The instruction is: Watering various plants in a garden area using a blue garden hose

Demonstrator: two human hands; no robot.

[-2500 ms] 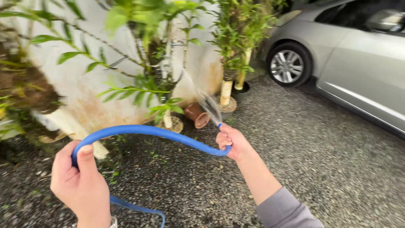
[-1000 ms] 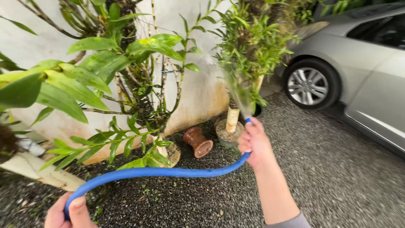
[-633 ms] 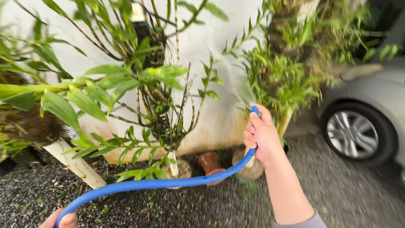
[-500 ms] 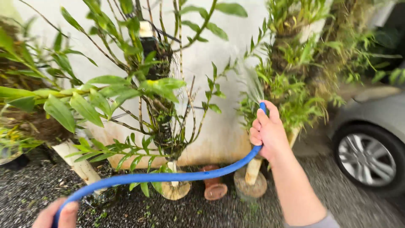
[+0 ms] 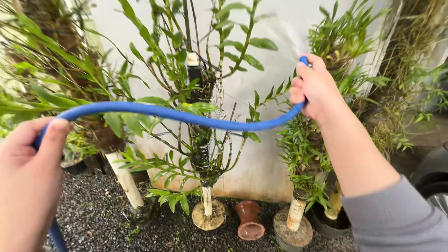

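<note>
Blue hose [image 5: 177,114] arcs across the middle, in front of the plants. My right hand [image 5: 313,86] grips its end tight, raised near the leafy plant [image 5: 305,154]; my left hand [image 5: 28,179] is closed around the hose low left. Small clay pot [image 5: 248,219] sits on gravel [image 5: 93,219] below.

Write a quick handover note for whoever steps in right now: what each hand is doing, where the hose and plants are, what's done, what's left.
Right hand: closed around the end of the blue hose, raised toward the leafy plant by the white wall.
Left hand: gripping the hose lower down; the hose arcs between both hands.
Plants: the tall stemmed plant stands centre on its post, a terracotta pot on the gravel beside it.
Done: hose is up and aimed at the plants.
Left: water flow cannot be made out, so which plants are wet is unclear; check them.
</note>
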